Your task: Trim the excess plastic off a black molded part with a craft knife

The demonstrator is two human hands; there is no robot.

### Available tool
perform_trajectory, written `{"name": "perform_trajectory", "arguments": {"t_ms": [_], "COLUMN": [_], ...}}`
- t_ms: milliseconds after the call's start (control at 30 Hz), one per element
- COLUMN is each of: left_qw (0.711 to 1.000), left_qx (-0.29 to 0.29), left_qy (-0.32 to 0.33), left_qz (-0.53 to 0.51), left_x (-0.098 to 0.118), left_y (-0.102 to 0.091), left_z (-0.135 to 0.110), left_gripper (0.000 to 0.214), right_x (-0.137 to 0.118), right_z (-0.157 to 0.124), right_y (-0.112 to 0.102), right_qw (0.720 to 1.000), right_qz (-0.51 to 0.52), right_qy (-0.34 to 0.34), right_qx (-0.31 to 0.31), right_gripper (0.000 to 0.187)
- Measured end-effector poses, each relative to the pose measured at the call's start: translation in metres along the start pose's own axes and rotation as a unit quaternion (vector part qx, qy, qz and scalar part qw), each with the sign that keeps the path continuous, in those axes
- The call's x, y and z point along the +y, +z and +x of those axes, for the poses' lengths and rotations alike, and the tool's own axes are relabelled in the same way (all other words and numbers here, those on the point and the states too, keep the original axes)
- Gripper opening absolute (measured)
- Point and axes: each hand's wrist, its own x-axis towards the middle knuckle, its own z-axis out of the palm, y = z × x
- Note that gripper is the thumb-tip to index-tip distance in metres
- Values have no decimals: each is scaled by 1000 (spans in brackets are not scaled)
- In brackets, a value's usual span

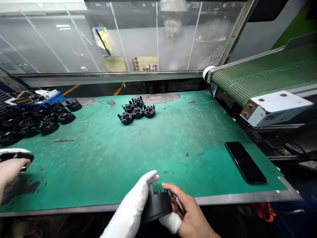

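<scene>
My left hand (131,208), in a white glove, is closed around a round black plastic housing (158,205) with upright prongs on its rim. It is held just in front of the bench's near edge. My bare right hand (190,211) is closed at the housing's right side. A slim, shiny tool (178,203) lies within its curled fingers; the tool's tip and exact kind are hidden. The index fingertip rests by a prong at the housing's top. Farther back on the green mat stands a small cluster of similar black housings (137,113).
At left, another person's hand (12,168) works on a black part beside many piled housings (29,122) and a blue tray (55,98). A phone (246,163) lies on the right of the green mat (99,165). A green conveyor (267,69) stands beyond.
</scene>
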Motion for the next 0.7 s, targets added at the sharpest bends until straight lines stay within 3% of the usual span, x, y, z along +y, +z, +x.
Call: {"name": "perform_trajectory", "arguments": {"t_ms": [67, 133, 200, 300, 400, 533, 700], "left_qw": [999, 994, 979, 931, 890, 887, 884], "left_qx": [18, 65, 95, 89, 82, 69, 52], "left_qy": [32, 66, 99, 196, 289, 298, 316], "left_qz": [7, 57, 150, 294, 343, 346, 341], "left_x": [-9, -24, -40, -61, -76, -84, -86], "left_y": [15, 27, 33, 31, 29, 31, 30], "left_z": [-14, -23, -26, -20, -9, -4, -5], "left_gripper": [66, 69, 58, 40, 41, 41, 44], "right_x": [19, 37, 53, 69, 67, 46, 36], "right_z": [-12, -22, -33, -53, -67, -59, -33], "right_y": [11, 16, 15, 2, -19, -35, -35], "right_qw": [995, 990, 990, 990, 986, 987, 991], "right_qz": [56, 69, 46, 2, -27, -71, -107], "right_qy": [30, 55, 77, 98, 124, 122, 80], "right_qx": [75, 110, 111, 105, 109, 72, 20], "right_gripper": [72, 79, 82, 86, 66, 60, 45]}}
